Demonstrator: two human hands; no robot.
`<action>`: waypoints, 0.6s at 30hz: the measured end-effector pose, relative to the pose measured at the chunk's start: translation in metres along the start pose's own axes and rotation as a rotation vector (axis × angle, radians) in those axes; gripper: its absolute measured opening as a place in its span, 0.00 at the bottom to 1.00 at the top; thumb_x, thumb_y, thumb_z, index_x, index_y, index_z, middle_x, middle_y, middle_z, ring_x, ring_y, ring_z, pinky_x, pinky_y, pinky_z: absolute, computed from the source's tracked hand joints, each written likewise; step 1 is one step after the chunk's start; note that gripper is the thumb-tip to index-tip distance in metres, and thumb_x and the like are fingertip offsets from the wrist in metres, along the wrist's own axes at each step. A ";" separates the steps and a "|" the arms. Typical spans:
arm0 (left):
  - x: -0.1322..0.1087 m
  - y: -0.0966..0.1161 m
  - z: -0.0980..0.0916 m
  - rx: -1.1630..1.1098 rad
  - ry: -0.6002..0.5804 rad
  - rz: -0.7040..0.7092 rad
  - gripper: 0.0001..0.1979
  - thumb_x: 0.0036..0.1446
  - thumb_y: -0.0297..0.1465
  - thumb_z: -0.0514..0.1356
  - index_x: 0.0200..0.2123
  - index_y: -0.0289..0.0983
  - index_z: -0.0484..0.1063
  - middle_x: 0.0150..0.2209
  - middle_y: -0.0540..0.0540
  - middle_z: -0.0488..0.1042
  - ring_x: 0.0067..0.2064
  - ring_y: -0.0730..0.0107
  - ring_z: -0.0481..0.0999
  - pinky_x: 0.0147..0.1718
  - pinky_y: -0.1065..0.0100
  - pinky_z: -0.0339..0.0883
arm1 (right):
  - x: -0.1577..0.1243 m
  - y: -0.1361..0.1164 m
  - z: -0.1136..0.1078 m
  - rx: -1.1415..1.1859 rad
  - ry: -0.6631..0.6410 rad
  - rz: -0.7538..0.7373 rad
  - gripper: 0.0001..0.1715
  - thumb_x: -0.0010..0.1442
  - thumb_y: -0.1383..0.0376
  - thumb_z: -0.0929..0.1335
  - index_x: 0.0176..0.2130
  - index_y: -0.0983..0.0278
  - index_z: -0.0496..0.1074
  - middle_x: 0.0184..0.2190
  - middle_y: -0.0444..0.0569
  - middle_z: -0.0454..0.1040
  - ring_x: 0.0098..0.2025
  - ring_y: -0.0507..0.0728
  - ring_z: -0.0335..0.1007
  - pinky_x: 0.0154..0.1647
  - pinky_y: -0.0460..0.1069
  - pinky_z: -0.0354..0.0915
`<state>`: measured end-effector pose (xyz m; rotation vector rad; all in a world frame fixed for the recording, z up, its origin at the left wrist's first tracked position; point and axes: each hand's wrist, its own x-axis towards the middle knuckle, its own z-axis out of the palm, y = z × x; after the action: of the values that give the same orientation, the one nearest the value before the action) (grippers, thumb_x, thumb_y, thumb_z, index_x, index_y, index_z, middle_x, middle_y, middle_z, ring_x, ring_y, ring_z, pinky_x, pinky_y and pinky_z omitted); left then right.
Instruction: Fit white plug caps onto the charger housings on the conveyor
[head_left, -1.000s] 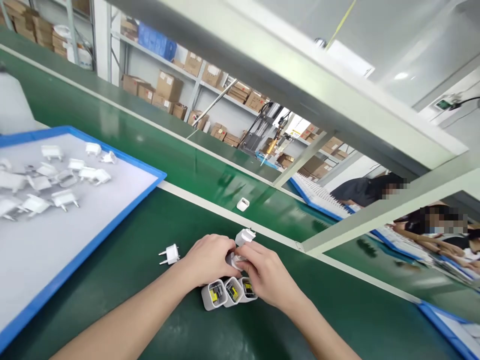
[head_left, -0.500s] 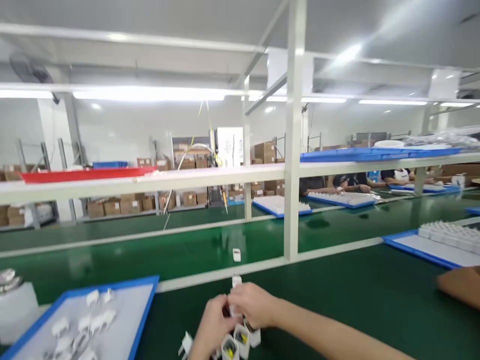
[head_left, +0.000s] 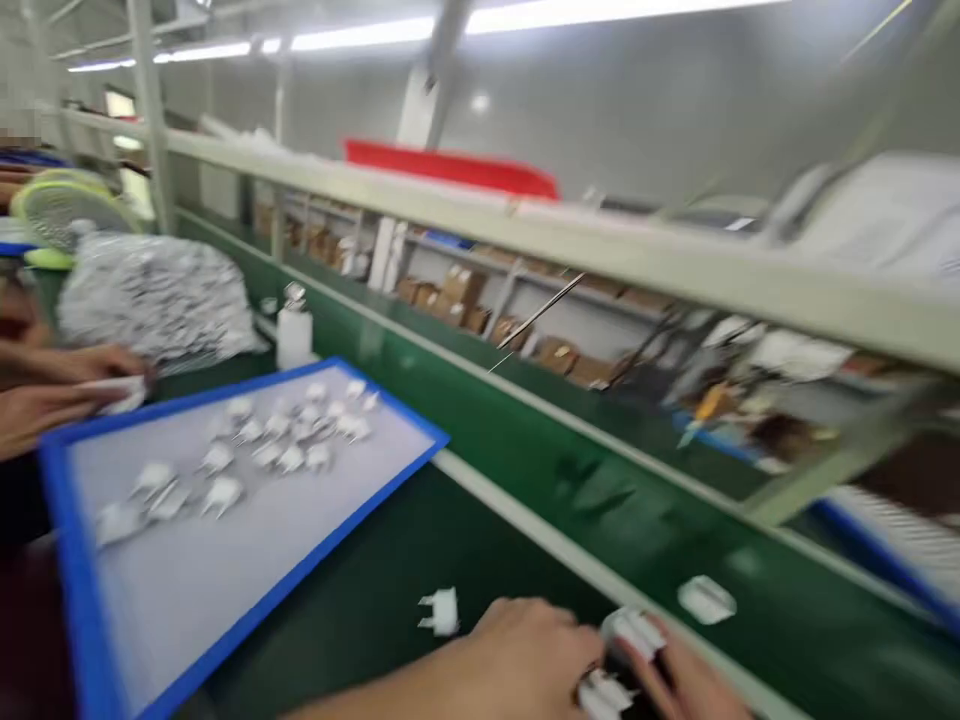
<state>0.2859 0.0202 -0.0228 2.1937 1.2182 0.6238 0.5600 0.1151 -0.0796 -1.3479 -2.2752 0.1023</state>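
Observation:
In the head view, my left hand (head_left: pixel 529 650) is at the bottom centre, its fingers curled and closed. Its fingertips are hidden, and beside them is a white plug piece (head_left: pixel 604 692), blurred. Close by on the right, my right hand (head_left: pixel 694 680) has its fingers closed against a white plug housing (head_left: pixel 634 632). A white two-pin plug (head_left: pixel 444 612) lies on the dark green surface left of my left hand. Beyond my right hand, another white housing (head_left: pixel 706 600) rests on the green belt.
A blue-rimmed tray (head_left: pixel 360 515) with several white plugs lies to the left. Behind it stand a white pump bottle (head_left: pixel 294 335) and a clear bag (head_left: pixel 157 295) of small white parts. Another person's hands (head_left: pixel 67 390) work at the far left. A shelf beam (head_left: pixel 525 215) crosses above.
My view has swung left, bringing the whole tray, the bag and another person's hands into sight. My hands now appear farther right and lower, still close together.

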 end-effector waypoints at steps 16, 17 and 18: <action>0.020 -0.005 -0.014 0.005 0.279 -0.388 0.23 0.59 0.48 0.63 0.53 0.44 0.73 0.49 0.46 0.80 0.46 0.58 0.79 0.41 0.65 0.71 | 0.066 -0.010 0.008 0.233 -0.001 0.367 0.12 0.67 0.59 0.68 0.47 0.63 0.69 0.34 0.50 0.78 0.36 0.61 0.76 0.31 0.48 0.60; 0.032 -0.008 -0.015 0.037 0.291 -0.376 0.25 0.58 0.51 0.63 0.53 0.43 0.72 0.50 0.45 0.80 0.47 0.57 0.79 0.41 0.65 0.71 | 0.062 -0.011 0.009 0.224 0.014 0.380 0.12 0.67 0.60 0.68 0.47 0.63 0.69 0.34 0.50 0.78 0.35 0.60 0.76 0.30 0.48 0.60; 0.047 -0.013 -0.015 0.070 0.297 -0.361 0.27 0.57 0.53 0.62 0.53 0.42 0.72 0.49 0.44 0.80 0.46 0.55 0.79 0.40 0.64 0.71 | 0.059 -0.013 0.008 0.210 0.028 0.389 0.14 0.66 0.59 0.69 0.47 0.63 0.68 0.34 0.49 0.78 0.34 0.59 0.75 0.29 0.48 0.60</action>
<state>0.2916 0.0700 -0.0143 1.9084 1.7618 0.7799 0.5227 0.1599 -0.0607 -1.6435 -1.8908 0.4354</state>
